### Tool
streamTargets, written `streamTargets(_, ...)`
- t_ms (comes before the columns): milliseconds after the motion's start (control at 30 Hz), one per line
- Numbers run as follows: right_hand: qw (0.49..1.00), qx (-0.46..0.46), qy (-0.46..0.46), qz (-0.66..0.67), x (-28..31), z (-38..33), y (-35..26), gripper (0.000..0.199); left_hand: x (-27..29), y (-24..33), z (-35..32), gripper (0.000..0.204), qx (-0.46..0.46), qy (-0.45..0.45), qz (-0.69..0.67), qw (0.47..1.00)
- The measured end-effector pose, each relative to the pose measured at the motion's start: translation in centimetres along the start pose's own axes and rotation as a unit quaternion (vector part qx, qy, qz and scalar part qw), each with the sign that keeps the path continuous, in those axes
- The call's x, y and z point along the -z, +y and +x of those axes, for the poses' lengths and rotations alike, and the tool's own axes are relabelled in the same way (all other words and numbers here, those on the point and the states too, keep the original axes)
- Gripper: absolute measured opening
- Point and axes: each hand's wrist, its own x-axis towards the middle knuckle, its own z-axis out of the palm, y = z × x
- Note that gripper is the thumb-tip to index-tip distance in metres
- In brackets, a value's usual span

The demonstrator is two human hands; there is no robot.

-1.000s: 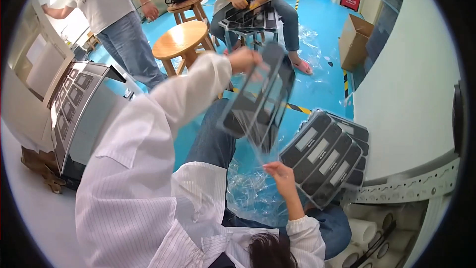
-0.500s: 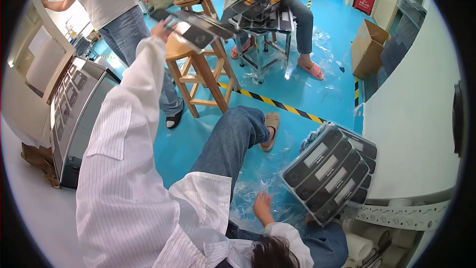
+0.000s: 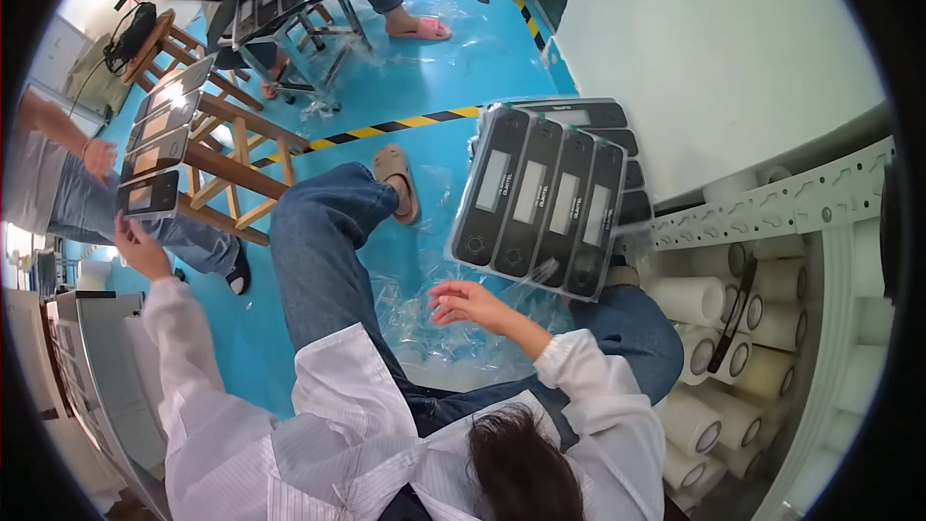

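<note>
My left hand (image 3: 145, 249) reaches out to the left, its fingers extended. Its fingertips are at the near corner of a sheet of black panels (image 3: 154, 154) with pale windows, which lies on a wooden stool (image 3: 231, 150). I cannot tell whether they still touch it. My right hand (image 3: 471, 307) hovers over crumpled clear film near my lap, fingers loosely bent and apart, with nothing in it. Beyond it, to the right, a stack of similar black panel sheets (image 3: 545, 198) in clear film rests by my right leg.
Clear film scraps (image 3: 415, 323) litter the blue floor. White rolls (image 3: 694, 301) fill a shelf at right, below a perforated metal rail (image 3: 772, 203). A co-worker sits behind a metal-legged stool (image 3: 338, 43) bearing more panels. Another person's hand (image 3: 98, 159) hangs beside the wooden stool.
The panel sheet that my left hand held in the air now lies on the wooden stool. My right hand has lifted forward. The view has swung to the right.
</note>
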Motion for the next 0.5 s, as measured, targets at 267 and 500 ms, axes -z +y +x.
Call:
streamTargets(267,0.845,0.314,0.174,0.397,7.4,-1.6,-13.1,0.03,-7.2,31.2,-22.5,0.067,-0.167,-0.627,-0.363,0.669)
streamTargets(500,0.86,0.316,0.083,0.392,4.5,-5.8,-13.8,0.034,-9.5,35.7,-34.6,0.055,0.199,-0.768,-0.498,0.35)
